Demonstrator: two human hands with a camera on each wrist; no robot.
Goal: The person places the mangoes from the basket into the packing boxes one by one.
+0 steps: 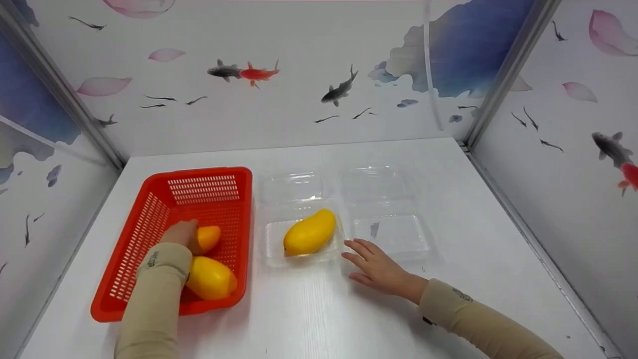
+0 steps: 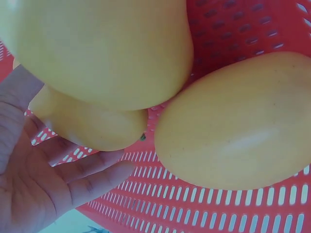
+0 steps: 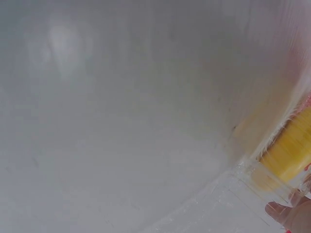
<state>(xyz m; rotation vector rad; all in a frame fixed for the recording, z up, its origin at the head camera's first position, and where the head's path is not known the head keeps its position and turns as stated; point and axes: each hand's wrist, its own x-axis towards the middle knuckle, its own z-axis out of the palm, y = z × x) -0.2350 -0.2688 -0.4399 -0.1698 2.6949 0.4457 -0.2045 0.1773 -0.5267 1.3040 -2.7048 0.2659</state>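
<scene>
In the head view my left hand (image 1: pixel 180 234) reaches into the red basket (image 1: pixel 246 234), beside an orange-yellow mango (image 1: pixel 208 238); a larger mango (image 1: pixel 210 279) lies nearer the front. The left wrist view shows the hand (image 2: pixel 43 179) with thumb and fingers spread around a mango (image 2: pixel 92 127), under a big one (image 2: pixel 107 53); a third (image 2: pixel 238 126) lies to the right. Whether the fingers press on it, I cannot tell. My right hand (image 1: pixel 381 269), fingers spread, is at the near edge of the clear containers. A yellow mango (image 1: pixel 310 233) lies in the left container (image 1: pixel 274 249).
The right clear container (image 1: pixel 398 234) stands beside the left one, and both have clear lids (image 1: pixel 294 187) folded back toward the rear wall. Printed panels enclose the white table (image 1: pixel 294 319) at the back and on both sides.
</scene>
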